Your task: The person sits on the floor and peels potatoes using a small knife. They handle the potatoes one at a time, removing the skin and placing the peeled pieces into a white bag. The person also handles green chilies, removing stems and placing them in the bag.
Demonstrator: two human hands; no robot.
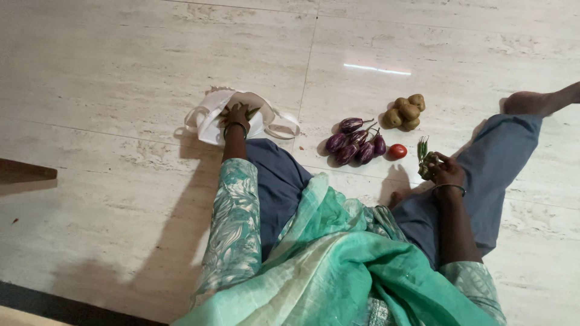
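Sorting veg on the floor [121,72], one hand in the bag

Left hand [235,116] is in the white cloth bag [208,121], closed on green pods; right hand [446,172] grips a bunch of okra [423,151] beside the tomato [397,151], with brinjals [356,142] and potatoes [406,111] grouped by kind.

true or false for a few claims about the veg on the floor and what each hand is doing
1. The left hand is at the white cloth bag. True.
2. The right hand holds potatoes. False: it holds green okra; the potatoes lie on the floor.
3. The eggplants sit between the bag and the tomato. True.
4. Several tomatoes lie on the floor. False: only one shows.
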